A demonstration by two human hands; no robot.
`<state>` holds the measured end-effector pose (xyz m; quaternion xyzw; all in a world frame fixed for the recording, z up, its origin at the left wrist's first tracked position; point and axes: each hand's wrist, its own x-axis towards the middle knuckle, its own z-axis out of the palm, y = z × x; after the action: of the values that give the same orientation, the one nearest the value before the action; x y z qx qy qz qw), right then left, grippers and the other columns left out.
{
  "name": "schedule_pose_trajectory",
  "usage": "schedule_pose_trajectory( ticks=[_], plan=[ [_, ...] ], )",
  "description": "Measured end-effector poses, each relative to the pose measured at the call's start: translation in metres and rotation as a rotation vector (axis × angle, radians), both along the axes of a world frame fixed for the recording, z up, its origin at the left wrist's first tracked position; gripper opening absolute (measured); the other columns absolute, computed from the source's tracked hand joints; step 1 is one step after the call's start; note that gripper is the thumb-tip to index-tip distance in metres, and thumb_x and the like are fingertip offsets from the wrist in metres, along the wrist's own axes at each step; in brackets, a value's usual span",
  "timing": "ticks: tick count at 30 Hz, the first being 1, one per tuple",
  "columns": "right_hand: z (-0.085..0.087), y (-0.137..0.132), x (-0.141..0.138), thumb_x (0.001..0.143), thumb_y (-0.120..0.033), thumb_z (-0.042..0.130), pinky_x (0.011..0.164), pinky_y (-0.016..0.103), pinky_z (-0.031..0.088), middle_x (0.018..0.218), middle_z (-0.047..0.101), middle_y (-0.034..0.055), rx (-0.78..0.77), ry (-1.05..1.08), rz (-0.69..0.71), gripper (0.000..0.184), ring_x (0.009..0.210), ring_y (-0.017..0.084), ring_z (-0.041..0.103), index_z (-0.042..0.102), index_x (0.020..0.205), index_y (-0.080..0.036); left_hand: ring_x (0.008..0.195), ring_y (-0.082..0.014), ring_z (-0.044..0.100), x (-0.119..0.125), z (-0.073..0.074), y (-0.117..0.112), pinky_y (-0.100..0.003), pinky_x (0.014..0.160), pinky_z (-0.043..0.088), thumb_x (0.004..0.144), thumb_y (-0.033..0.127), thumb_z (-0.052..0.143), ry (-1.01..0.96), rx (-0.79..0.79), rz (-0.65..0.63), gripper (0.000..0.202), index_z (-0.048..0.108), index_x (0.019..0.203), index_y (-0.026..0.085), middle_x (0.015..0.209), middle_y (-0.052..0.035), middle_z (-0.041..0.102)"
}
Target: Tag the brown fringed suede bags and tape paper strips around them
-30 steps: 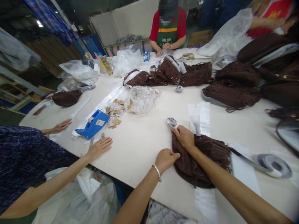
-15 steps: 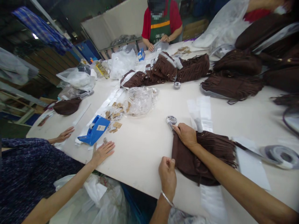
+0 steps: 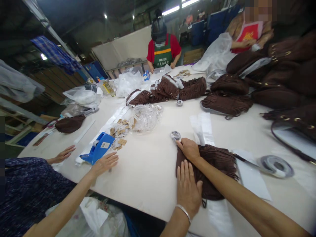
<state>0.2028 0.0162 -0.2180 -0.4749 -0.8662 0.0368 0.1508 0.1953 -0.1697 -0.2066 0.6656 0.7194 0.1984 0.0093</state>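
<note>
A dark brown fringed bag (image 3: pixel 217 161) lies on the table in front of me, its fringe towards the right. My left hand (image 3: pixel 189 184), with a silver bracelet at the wrist, rests flat on the bag's plain lower part, fingers stretched out. At the bag's upper left corner, my right hand (image 3: pixel 189 149) is closed on its edge, with the fingertips partly hidden. A coiled, wrapped strap end (image 3: pixel 175 135) sticks out just beyond that hand. From the bag's right side a strap runs to a larger plastic-wrapped coil (image 3: pixel 277 166).
To the left, a co-worker's hand (image 3: pixel 106 163) lies near a blue tape dispenser (image 3: pixel 98 148) and brown tags (image 3: pixel 119 131). Crumpled clear plastic (image 3: pixel 145 117) and more fringed bags (image 3: pixel 170 89) lie further back. Brown bags (image 3: pixel 278 85) pile up at right. Two people stand behind the table.
My left hand has opened from a closed pose beside the bag and moved right to lie flat on it. My right hand stays at the corner. The view has tilted up.
</note>
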Motion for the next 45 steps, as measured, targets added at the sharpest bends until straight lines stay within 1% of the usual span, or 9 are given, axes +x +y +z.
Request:
schedule_pose_trajectory(
  ticks=[7,14,18,22,28,33,36,40,45],
  plan=[
    [0.053,-0.033,0.020,0.102,-0.044,0.039,0.102,0.042,0.039,0.135,0.058,0.0164,0.049,0.146,0.250,0.046,0.124,0.028,0.052,0.053,0.135,-0.016,0.150,-0.0318,0.017,-0.006,-0.026,-0.006,-0.052,0.120,0.032,0.091,0.029,0.055,0.068,0.016,0.008,0.076,0.017,0.155,0.011,0.161,-0.0166,0.023],
    [0.019,-0.055,0.063,0.104,-0.042,0.032,0.120,0.050,0.022,0.159,0.028,0.0166,-0.191,0.151,0.516,0.058,0.149,0.025,0.021,0.031,0.153,-0.012,0.143,-0.0362,0.033,-0.005,-0.039,0.001,-0.062,0.113,0.035,0.094,0.022,0.049,0.046,0.143,0.012,0.065,0.025,0.152,0.005,0.147,-0.0245,0.045],
    [0.041,-0.067,0.086,0.101,-0.043,0.040,0.120,0.047,0.025,0.157,0.034,0.0160,-0.180,0.222,0.465,0.058,0.147,0.026,0.026,0.037,0.151,-0.013,0.142,-0.0360,0.035,-0.010,-0.043,0.004,-0.060,0.112,0.038,0.094,0.020,0.047,0.092,0.176,-0.054,0.059,0.031,0.150,0.006,0.146,-0.0234,0.047],
    [0.055,-0.109,0.155,0.099,-0.035,0.046,0.118,0.047,0.029,0.153,0.043,0.0116,-0.095,0.299,0.304,0.052,0.142,0.024,0.035,0.041,0.149,-0.021,0.143,-0.0355,0.033,-0.007,-0.024,0.003,-0.059,0.111,0.038,0.095,0.023,0.048,0.154,0.136,-0.074,0.063,0.025,0.152,0.010,0.151,-0.0210,0.041],
    [0.012,-0.134,0.241,0.090,-0.022,0.053,0.109,0.050,0.041,0.154,0.040,0.0110,-0.200,0.232,0.168,0.060,0.139,0.029,0.041,0.040,0.149,-0.030,0.120,-0.0265,0.055,0.010,0.022,0.021,-0.044,0.100,0.049,0.085,-0.002,0.044,0.176,-0.030,-0.415,0.052,0.051,0.132,0.020,0.132,-0.0102,0.058],
    [0.011,-0.116,0.246,0.085,-0.013,0.048,0.094,0.039,0.052,0.139,0.056,0.0111,-0.258,0.347,0.057,0.060,0.121,0.025,0.060,0.046,0.143,-0.028,0.097,-0.0171,0.059,0.009,0.032,0.032,-0.028,0.088,0.051,0.076,-0.004,0.047,-0.180,-0.145,-0.489,0.039,0.056,0.101,0.024,0.100,-0.0031,0.063],
    [0.027,-0.096,0.246,0.081,-0.012,0.050,0.082,0.035,0.053,0.112,0.071,0.0072,-0.309,0.299,0.071,0.040,0.101,0.024,0.068,0.063,0.116,-0.026,0.105,-0.0241,0.059,0.013,0.018,0.030,-0.036,0.092,0.051,0.083,0.025,0.062,-0.163,-0.129,-0.439,0.026,0.057,0.109,0.025,0.111,-0.0075,0.063],
    [0.061,-0.060,0.225,0.078,-0.011,0.051,0.061,0.030,0.044,0.073,0.071,0.0033,-0.312,0.099,0.088,0.019,0.068,0.022,0.066,0.066,0.080,-0.023,0.119,-0.0402,0.054,0.030,-0.005,0.030,-0.053,0.098,0.048,0.074,0.056,0.071,0.046,-0.119,-0.386,0.066,0.055,0.127,0.019,0.134,-0.0198,0.056],
    [0.108,-0.042,0.172,0.081,-0.013,0.054,0.086,0.037,0.048,0.103,0.072,0.0087,0.003,0.158,0.496,0.023,0.101,0.025,0.063,0.069,0.095,-0.023,0.113,-0.0382,0.057,0.038,-0.005,0.036,-0.052,0.095,0.050,0.076,0.045,0.071,-0.006,-0.124,-0.356,0.063,0.054,0.129,0.018,0.131,-0.0191,0.058]
  ],
)
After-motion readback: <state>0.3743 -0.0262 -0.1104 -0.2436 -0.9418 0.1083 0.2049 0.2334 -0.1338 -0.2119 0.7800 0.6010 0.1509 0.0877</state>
